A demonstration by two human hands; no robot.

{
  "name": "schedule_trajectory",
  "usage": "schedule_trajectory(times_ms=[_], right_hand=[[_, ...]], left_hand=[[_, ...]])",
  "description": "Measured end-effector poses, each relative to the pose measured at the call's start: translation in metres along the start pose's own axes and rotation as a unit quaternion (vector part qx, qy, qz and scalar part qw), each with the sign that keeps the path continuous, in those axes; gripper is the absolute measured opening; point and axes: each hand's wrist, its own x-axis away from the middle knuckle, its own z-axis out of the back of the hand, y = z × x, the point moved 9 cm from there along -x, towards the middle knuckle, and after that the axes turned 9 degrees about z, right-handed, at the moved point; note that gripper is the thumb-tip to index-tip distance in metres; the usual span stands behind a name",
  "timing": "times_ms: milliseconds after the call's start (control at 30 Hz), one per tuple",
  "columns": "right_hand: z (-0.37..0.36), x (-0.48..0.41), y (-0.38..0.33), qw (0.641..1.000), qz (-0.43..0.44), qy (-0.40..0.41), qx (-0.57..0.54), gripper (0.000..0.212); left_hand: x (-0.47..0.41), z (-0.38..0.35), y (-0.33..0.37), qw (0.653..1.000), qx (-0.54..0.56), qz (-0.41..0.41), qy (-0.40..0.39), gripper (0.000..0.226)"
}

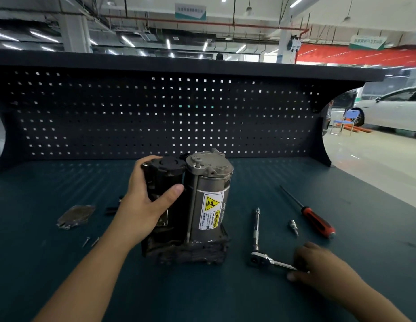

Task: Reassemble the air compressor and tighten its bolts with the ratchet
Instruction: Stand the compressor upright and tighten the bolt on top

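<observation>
Desk (63, 287) surface carries the air compressor (202, 205), upright near its middle. Left hand (144, 205) reaches in from low left, its grip curled round the black motor cylinder (162, 180), thumb across the front and fingers round the far side. Right hand (318, 268) lies low on the desk, its grip pinching the handle of the ratchet (272, 262), whose head meets an extension bar (257, 226) lying flat.
</observation>
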Motion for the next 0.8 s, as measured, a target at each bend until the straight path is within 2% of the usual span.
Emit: schedule_trajectory(times_ms=[33,133,200,267,400,467,533,600,667,800], right_hand=[[0.001,0.001,-0.003,1.0,0.023,0.012,0.004,0.031],[0.012,0.003,-0.017,0.995,0.065,0.046,0.066,0.01],[0.025,0.002,-0.023,0.982,0.093,0.072,0.148,0.019],[0.056,0.002,-0.021,0.976,0.084,0.123,0.159,0.018],[0.144,0.002,0.01,0.962,0.023,0.271,0.016,0.022],[0.196,0.012,0.014,0.923,0.072,0.375,-0.036,0.023],[0.248,0.022,0.014,0.89,0.114,0.44,-0.037,0.03],[0.295,0.027,0.014,0.877,0.138,0.459,-0.038,0.035],[0.331,0.025,0.013,0.881,0.142,0.45,-0.03,0.041],[0.366,0.015,0.006,0.88,0.159,0.444,-0.054,0.047]], left_hand=[[0.0,-0.001,0.001,1.0,-0.001,-0.001,0.002,0.048],[0.001,-0.003,0.005,1.0,-0.009,-0.002,0.006,0.046],[0.001,-0.004,0.007,1.0,-0.012,-0.002,0.006,0.047],[0.0,-0.005,0.008,1.0,-0.014,-0.002,0.005,0.049],[0.0,-0.005,0.007,1.0,-0.017,0.002,0.003,0.052],[-0.001,-0.004,0.007,1.0,-0.018,0.001,0.003,0.052],[-0.002,-0.005,0.007,1.0,-0.016,0.001,0.0,0.051],[-0.003,-0.006,0.007,1.0,-0.014,0.004,-0.004,0.05],[-0.004,-0.006,0.007,1.0,-0.013,0.005,-0.004,0.049],[-0.003,-0.006,0.006,1.0,-0.011,0.007,-0.002,0.05]])
